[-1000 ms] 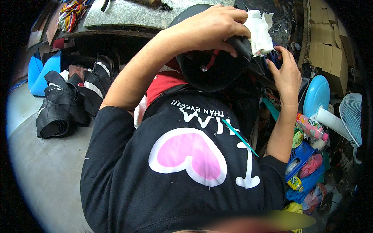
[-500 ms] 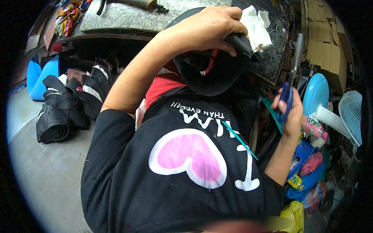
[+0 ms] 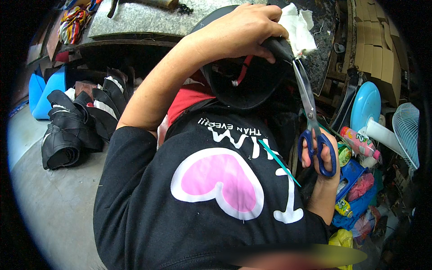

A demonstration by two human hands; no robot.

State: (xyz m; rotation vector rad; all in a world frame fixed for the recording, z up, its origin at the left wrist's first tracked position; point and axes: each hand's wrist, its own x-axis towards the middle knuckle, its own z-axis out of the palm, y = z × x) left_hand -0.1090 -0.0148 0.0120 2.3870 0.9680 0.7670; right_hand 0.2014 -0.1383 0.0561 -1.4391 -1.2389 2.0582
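Observation:
My left hand [image 3: 258, 29] is closed on the edge of a curved, hollow black piece [image 3: 247, 92] of leather-like material, its fingers over the top and thumb underneath. A red strip [image 3: 243, 71] shows inside its dark hollow. In my right hand [image 3: 317, 157] are scissors [image 3: 310, 117] with dark blue handles, fingers through the loops. The blades point away from me. Their tips are at the corner of the black piece, just beside my left hand; whether they have cut into it cannot be told. White cloth [image 3: 298, 31] lies just beyond the tips.
A grey slab [image 3: 139, 20] lies on the bench ahead. Rolled black strips [image 3: 65, 139] and a bent blue sheet [image 3: 51, 96] are on the left. On the right stand a fan [image 3: 405, 132], cardboard [image 3: 373, 49], a pink bottle [image 3: 357, 141] and plastic bags [image 3: 360, 189].
My right hand has come lower and turned, bringing the scissors from upright at the right to the black piece's corner. My left hand keeps its hold, nearly in place.

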